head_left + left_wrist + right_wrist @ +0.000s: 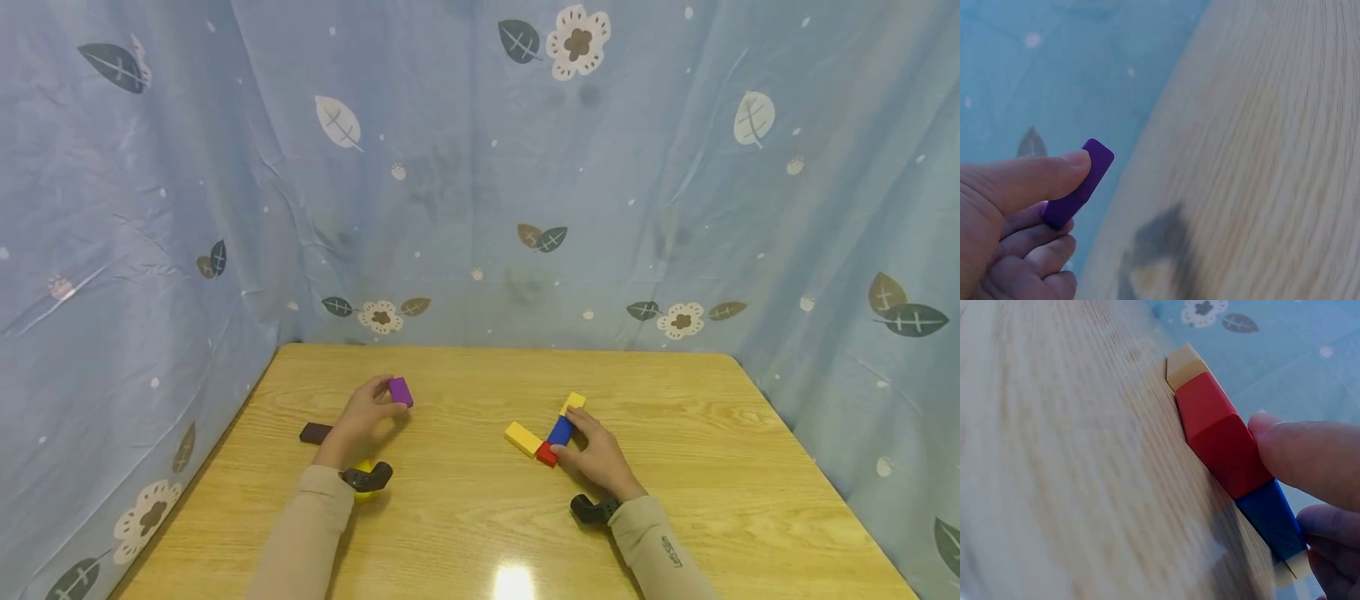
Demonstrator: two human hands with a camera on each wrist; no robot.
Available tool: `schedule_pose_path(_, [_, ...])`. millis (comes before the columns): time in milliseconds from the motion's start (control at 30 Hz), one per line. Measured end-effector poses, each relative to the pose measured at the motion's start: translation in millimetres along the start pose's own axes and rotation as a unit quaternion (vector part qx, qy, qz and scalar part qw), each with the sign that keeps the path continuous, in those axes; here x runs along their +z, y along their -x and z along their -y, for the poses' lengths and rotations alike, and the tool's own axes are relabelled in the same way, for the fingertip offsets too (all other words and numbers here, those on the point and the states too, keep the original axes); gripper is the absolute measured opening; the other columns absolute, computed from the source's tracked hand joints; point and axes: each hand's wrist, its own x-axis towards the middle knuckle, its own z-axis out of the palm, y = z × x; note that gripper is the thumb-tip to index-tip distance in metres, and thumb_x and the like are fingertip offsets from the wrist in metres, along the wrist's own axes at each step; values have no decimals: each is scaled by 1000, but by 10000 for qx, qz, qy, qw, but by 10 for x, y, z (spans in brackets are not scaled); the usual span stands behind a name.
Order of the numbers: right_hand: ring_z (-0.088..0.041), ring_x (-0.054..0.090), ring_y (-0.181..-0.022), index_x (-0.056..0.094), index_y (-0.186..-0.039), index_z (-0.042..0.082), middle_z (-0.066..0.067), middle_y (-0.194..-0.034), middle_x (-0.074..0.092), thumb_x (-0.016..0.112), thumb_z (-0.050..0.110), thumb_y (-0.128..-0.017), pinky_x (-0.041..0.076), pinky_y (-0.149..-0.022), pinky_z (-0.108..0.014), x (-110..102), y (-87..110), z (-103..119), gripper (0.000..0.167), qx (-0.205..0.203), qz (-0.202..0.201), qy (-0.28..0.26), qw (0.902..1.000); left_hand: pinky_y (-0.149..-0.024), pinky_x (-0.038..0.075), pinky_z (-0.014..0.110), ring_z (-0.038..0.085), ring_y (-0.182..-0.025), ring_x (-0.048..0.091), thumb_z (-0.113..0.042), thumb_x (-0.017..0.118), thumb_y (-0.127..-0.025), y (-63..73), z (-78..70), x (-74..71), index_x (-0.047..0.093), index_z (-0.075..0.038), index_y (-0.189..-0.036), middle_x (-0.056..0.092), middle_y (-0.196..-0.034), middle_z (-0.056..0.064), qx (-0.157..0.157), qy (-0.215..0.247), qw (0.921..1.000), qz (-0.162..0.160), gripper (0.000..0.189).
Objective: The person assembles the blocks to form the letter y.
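Note:
My left hand (367, 410) pinches a purple block (401, 392) between thumb and fingers; in the left wrist view the purple block (1079, 187) is tilted, its shadow falling on the wood. On the right side, a yellow block (522, 439), a red block (547, 454), a blue block (560, 432) and another yellow block (574, 402) lie end to end in a bent line. Over them rests my right hand (597, 454), thumb against the red block (1222, 444) and fingers at the blue block (1271, 519) and the far yellow one.
A dark brown block (315, 432) lies left of my left wrist. Something yellow (365, 497) is partly hidden under that wrist. Black wrist cameras (592, 509) sit on both wrists. Blue patterned curtain (480, 167) surrounds the wooden table (450, 533) at the back and sides.

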Motion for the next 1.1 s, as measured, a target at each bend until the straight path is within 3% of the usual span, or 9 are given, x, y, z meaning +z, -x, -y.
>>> schedule_pose_path(233, [-39,32,-138,44,-139,-1,-21,-148,37,72,39,-83,29,-111,-55,4,6,-2,75,1,23,-70,10000,-116,25,45,35,-142,25,-22,68,-88,-28,-137,125,27,-2,-148,27,-153,20,261,-144,9995,-121,76])
schedule_pose_path(467, [-38,32,-138,44,-139,-1,-20,-148,38,72,41,-82,29,-112,-55,21,-9,-25,76,-9,2,-23,10000,-113,31,46,34,-142,27,-19,70,-87,-1,-272,231,29,-4,-147,29,-153,19,375,0,9991,-212,74])
schedule_pose_path(700, [-39,32,-138,44,-140,-1,-20,-149,37,71,40,-83,30,-111,-55,13,1,-29,75,-55,2,-56,10000,-114,30,46,37,-140,28,-15,69,-87,-7,-297,318,29,2,-146,30,-151,24,644,181,9974,-254,73])
schedule_pose_path(1100, [-39,32,-138,44,-140,0,-20,-148,37,73,39,-82,29,-112,-55,24,1,-19,75,3,-47,-58,10000,-111,33,45,37,-139,30,-11,72,-83,-22,-347,510,33,5,-143,32,-148,27,801,531,9946,-404,74])
